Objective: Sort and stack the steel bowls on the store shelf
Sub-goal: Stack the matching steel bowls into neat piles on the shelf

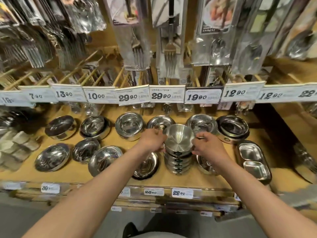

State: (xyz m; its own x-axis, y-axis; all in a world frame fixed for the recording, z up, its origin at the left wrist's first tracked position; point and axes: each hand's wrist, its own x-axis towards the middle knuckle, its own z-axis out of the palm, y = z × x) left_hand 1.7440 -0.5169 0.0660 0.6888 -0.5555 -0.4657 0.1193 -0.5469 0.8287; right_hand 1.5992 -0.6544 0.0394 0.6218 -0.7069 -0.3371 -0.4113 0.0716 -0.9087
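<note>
Bowl stack (pixel 178 162), front row of shelf (pixel 85 176): my left hand (pixel 151 140) and right hand (pixel 206 145) grip its top bowl (pixel 179 140) from opposite sides. Two-sided hold likely keeps it level and centred for nesting.

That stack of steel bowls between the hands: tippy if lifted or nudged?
Probably yes. The stack of steel bowls stands several high and narrow on the wooden shelf, so a side push may topple it. The polished metal looks slippery; the top bowl sits tilted, held by the left hand and right hand. Likely rigid.
</note>
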